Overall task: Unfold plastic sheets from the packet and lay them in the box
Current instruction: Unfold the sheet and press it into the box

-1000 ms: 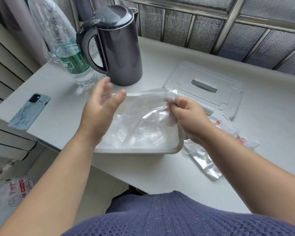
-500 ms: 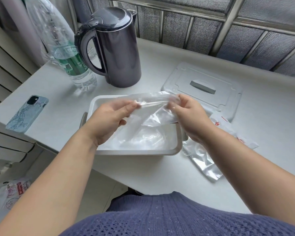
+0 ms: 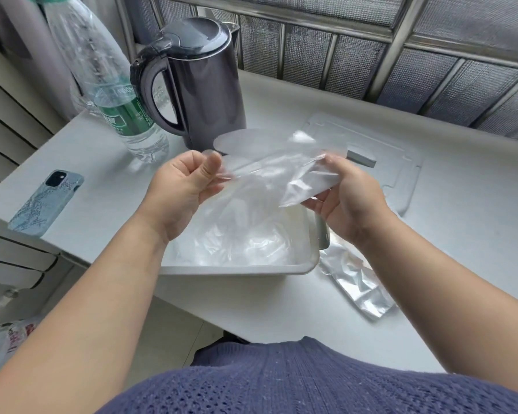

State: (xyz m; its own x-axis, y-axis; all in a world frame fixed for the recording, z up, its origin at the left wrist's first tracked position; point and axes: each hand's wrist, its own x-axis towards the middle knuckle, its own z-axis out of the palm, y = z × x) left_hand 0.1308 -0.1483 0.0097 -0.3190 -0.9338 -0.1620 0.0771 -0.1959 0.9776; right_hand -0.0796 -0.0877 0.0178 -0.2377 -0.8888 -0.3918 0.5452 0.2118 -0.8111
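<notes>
My left hand (image 3: 180, 189) and right hand (image 3: 350, 198) share one plastic sheet (image 3: 266, 180). I count one box (image 3: 237, 268), one lid (image 3: 401, 162), one packet (image 3: 359, 288), one kettle (image 3: 204, 85), one bottle (image 3: 123, 115), one phone (image 3: 45, 201).

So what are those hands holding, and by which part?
A clear plastic sheet, above the box: left hand pinches its left edge, right hand grips its right end.

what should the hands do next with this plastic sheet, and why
Probably draw the hands apart to spread the plastic sheet flat. The left hand pinches one edge, the right hand grips the other, and it hangs partly folded above the box.
</notes>
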